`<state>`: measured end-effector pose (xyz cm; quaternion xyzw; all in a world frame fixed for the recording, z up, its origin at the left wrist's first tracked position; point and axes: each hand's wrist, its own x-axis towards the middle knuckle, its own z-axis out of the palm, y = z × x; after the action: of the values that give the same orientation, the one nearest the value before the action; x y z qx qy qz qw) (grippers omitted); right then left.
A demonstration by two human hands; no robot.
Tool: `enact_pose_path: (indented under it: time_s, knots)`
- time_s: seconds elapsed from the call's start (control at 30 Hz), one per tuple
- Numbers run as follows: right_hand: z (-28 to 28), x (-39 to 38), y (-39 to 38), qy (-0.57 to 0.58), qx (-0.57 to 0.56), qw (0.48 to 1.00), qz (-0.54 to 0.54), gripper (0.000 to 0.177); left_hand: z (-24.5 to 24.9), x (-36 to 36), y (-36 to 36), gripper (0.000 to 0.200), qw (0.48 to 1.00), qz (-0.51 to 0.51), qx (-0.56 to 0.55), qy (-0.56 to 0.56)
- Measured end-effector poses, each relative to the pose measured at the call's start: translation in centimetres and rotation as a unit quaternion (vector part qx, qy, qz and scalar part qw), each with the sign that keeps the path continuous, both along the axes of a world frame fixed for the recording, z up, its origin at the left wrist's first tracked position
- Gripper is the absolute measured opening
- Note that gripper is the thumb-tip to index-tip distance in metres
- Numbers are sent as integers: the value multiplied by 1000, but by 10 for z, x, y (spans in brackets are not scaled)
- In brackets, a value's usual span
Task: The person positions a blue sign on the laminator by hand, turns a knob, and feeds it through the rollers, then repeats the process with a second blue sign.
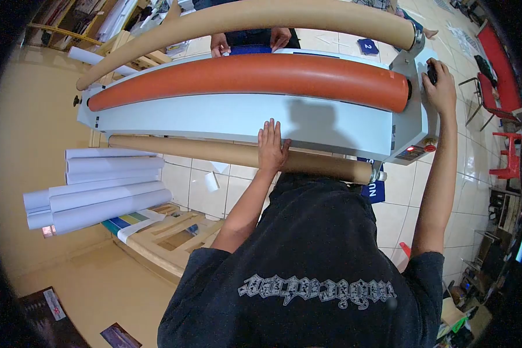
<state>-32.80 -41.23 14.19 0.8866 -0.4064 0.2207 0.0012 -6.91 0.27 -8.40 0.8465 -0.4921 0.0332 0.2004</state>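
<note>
A wide roll laminator with a pale panel [214, 119] stretches in front of me, its long orange roller [249, 78] running across the top. My left hand [272, 148] lies flat on the panel's near edge, fingers stretched out, just above the lower brown tube [203, 151]. At the machine's right end, my right hand [441, 87] is wrapped round a black knob [432, 72]. Beyond the roller, a co-worker's two hands [281, 38] rest at a dark blue sheet [249, 50] on the machine's far side. The roller partly hides that sheet.
A brown tube [261, 17] spans above the roller. Several white paper rolls [110, 185] lie on a wooden frame [156, 246] at left. A red light [410, 149] glows on the control end. Blue printed pieces [374, 191] show below it. Red chairs [507, 153] stand at right.
</note>
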Motion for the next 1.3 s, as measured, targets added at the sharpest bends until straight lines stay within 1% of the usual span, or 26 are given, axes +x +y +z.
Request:
enact_pose_path:
  time_s: [0.37, 0.73, 1.3]
  knots:
    - [0, 1, 0, 3, -1, 1000, -8, 47, -1, 0, -1, 66, 1000, -3, -2, 13]
    - [0, 2, -1, -18, 6, 1000, 3, 42, -3, 0, -2, 67, 1000, -3, -18, 9]
    - [1, 2, 2, -16, 1, 1000, -6, 42, -2, -1, -3, 68, 1000, -4, -23, 6]
